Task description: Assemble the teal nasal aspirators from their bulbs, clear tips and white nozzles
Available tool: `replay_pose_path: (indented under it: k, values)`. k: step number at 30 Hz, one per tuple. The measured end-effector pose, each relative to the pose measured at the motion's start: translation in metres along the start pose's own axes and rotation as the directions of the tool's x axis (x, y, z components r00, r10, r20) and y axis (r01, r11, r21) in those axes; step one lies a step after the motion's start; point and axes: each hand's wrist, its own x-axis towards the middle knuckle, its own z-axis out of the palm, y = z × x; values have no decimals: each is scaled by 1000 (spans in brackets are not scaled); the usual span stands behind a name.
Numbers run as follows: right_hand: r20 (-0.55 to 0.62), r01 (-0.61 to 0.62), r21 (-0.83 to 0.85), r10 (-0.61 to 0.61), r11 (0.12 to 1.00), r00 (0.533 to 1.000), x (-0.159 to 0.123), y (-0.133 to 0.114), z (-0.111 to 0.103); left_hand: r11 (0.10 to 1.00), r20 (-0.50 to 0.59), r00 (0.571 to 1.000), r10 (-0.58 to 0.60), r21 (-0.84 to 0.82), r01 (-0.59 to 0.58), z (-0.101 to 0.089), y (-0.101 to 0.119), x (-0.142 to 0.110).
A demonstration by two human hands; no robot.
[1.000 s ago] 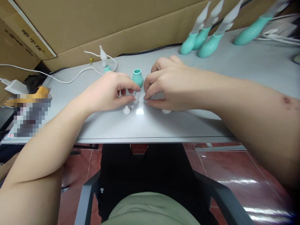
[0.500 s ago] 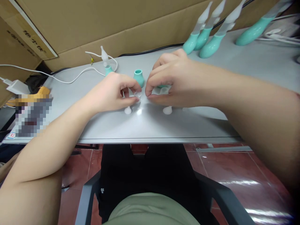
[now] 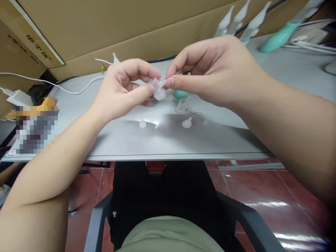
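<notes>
A translucent cup (image 3: 181,106) sits on the smooth grey table (image 3: 160,145), its inside hard to make out. Over the table, the left hand (image 3: 122,84) pinches a clear plastic fitting (image 3: 158,92); the right hand (image 3: 219,71) pinches its narrow side stub (image 3: 162,83). Two white rounded tips (image 3: 187,123) lie nearby; brown cardboard (image 3: 126,29) stands behind.

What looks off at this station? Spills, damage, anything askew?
No spill or break shows on the desk. The clear piece between the hands is partly covered, so fine damage can't be ruled out. Only oddity: a pixelated patch at the desk's left end, hiding what lies there; probably image masking.
</notes>
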Motion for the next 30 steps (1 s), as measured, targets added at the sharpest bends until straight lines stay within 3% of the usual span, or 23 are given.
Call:
replay_pose_path:
  k: [4,7,13,21,27,30]
  values:
    - [45,-4,147,-3,989,999,2,3,6,991,-34,999,36,-127,-40,8,-5,0]
    - [48,-28,172,20,985,999,2,4,6,993,16,1000,2,-116,0,7,-7,-1]
    - [7,5,142,-6,990,1000,-2,2,3,988,-18,998,-61,-143,58,1,5,-4]
    - [-8,69,100,-69,993,998,-5,2,3,977,0,998,-64,-204,63,0,1,-4]
    - [-36,24,60,-22,998,999,-4,1,3,989,32,999,-5,-148,9,3,0,-3]
    - [-16,-1,64,2,998,1000,-5,0,4,989,37,998,-43,-139,48,2,2,-4]
